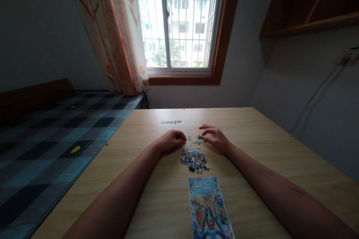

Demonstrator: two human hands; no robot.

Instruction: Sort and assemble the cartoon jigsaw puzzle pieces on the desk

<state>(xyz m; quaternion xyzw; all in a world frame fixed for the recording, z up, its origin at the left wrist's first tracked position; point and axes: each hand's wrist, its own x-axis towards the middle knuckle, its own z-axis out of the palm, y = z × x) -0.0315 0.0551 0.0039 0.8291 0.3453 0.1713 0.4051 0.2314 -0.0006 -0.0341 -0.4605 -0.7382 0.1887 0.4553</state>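
A heap of small jigsaw puzzle pieces (193, 158) lies on the wooden table, with several loose pieces (197, 142) spread just beyond it. My left hand (172, 140) rests at the left of these, its fingers curled in and the tips close together; whatever may be between them is too small to make out. On the other side, my right hand (215, 138) has its fingers apart, and the lower fingertips reach a dark puzzle piece (199, 137). Farther back, a short row of puzzle pieces (171, 122) lies flat. Nearer me is a colourful Bluey picture sheet (209, 209).
The light wooden table (269, 145) extends to the wall below a barred window (185, 26). A bed with a checked cover (42, 157) stands along the left. There is a flowered curtain (112, 26) beside the window and a wall shelf (311, 26) at upper right.
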